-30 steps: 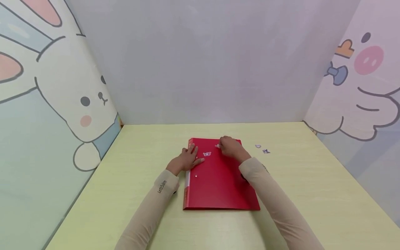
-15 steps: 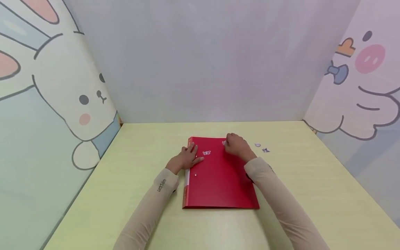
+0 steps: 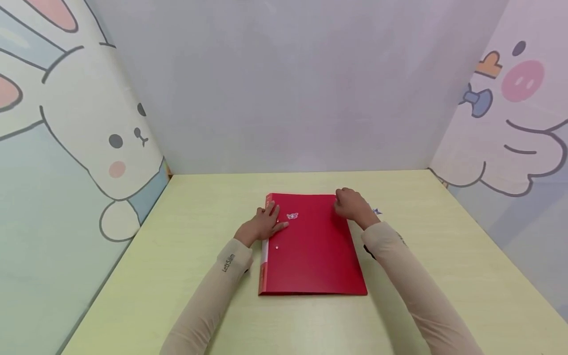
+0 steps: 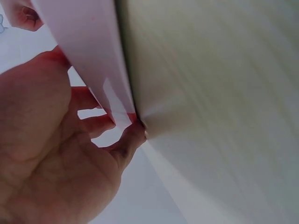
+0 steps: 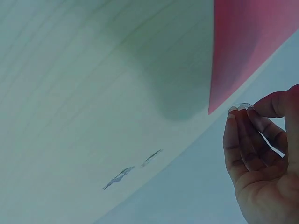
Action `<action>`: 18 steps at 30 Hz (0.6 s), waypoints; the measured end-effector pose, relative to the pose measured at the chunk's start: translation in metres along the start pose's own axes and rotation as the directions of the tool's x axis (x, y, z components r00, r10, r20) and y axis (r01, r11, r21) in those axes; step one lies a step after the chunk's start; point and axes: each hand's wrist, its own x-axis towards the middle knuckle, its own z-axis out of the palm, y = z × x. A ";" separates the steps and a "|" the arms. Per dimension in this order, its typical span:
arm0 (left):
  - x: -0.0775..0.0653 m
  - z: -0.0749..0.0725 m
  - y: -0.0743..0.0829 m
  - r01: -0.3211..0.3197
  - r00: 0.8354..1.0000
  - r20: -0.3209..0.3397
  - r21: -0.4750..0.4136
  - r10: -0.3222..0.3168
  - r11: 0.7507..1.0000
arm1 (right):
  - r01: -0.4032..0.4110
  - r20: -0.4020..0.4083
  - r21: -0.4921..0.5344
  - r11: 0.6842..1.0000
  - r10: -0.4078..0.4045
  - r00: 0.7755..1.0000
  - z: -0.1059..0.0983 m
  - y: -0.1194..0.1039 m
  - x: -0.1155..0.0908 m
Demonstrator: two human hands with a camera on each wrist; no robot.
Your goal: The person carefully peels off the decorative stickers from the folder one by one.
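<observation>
While hands (image 3: 262, 224) (image 3: 353, 205) flank folder (image 3: 312, 261), right wrist (image 3: 367, 218) part-hides loose stickers (image 3: 377, 211).

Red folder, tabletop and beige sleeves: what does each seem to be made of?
Red folder: probably plastic or coated board, semi-gloss; its cover looks smooth and evenly coloured.
Tabletop: wood or wood-look laminate, with a soft sheen; faint grain lines show in both wrist views.
Beige sleeves: likely matt fabric, judging by the soft creases; the weave is too small to tell.

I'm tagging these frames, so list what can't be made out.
Held sticker: right wrist view, mostly hidden by the right hand.
Farther loose sticker: right wrist view, edge-on, design unreadable.
Spine, partly: head view, under the left hand.
Folder sticker: head view, details too small.
</observation>
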 end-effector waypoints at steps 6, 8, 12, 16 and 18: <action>-0.001 -0.001 0.002 0.006 1.000 -0.002 -0.005 -0.006 1.000 | -0.016 0.030 -0.022 1.000 0.017 0.999 -0.003 0.014 -0.006; -0.001 -0.002 0.002 0.008 1.000 -0.003 -0.007 -0.008 1.000 | -0.018 0.044 -0.032 0.999 0.019 0.999 -0.004 0.017 -0.008; -0.001 -0.001 0.002 0.003 1.000 -0.005 -0.006 -0.003 1.000 | -0.017 0.070 -0.067 0.998 0.022 0.997 -0.006 0.024 -0.012; -0.001 0.000 0.001 -0.001 1.000 -0.009 -0.008 0.001 1.000 | 0.017 0.083 -0.102 0.995 -0.008 0.997 -0.006 0.031 -0.016; -0.001 0.000 0.001 -0.003 1.000 -0.011 -0.009 0.003 1.000 | 0.043 0.083 -0.117 0.992 -0.033 0.996 -0.006 0.035 -0.019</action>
